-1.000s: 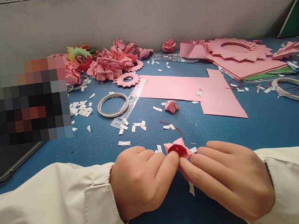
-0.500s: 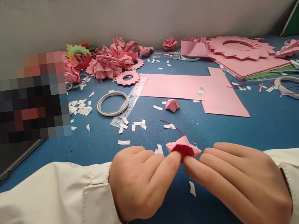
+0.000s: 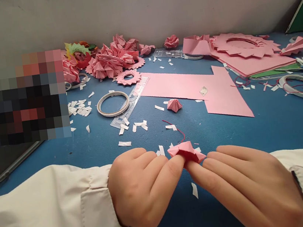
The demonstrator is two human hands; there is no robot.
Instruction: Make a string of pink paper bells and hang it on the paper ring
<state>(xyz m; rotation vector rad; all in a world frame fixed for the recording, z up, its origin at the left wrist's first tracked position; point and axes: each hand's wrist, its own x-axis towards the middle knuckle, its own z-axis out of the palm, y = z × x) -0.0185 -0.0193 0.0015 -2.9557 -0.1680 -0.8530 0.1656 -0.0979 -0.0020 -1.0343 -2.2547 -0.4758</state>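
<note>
A small folded pink paper piece point(image 3: 185, 149) with pointed tips is held low over the blue table, pinched between both hands. My left hand point(image 3: 143, 189) is closed on its near left side, with the fingers curled and their tips hidden. From the right, my right hand point(image 3: 242, 187) presses its fingertips into the same piece, its fingers together. A dark red thread point(image 3: 176, 127) runs away from the far side of the piece. Beyond it sits a small pleated pink paper bud point(image 3: 174, 105), touched by neither hand.
Several white paper scraps point(image 3: 124, 144) lie about. A tape roll point(image 3: 113, 103) overlaps a clear ruler point(image 3: 130, 105) at left. Cut pink paper point(image 3: 175, 84) spreads across the middle. Folded pink flowers point(image 3: 108, 61) are heaped behind, and a phone point(image 3: 6, 158) lies at left.
The folded paper has tilted slightly, its top point lowering, while both hands keep hold of it. My right hand has shifted a little to the right.
</note>
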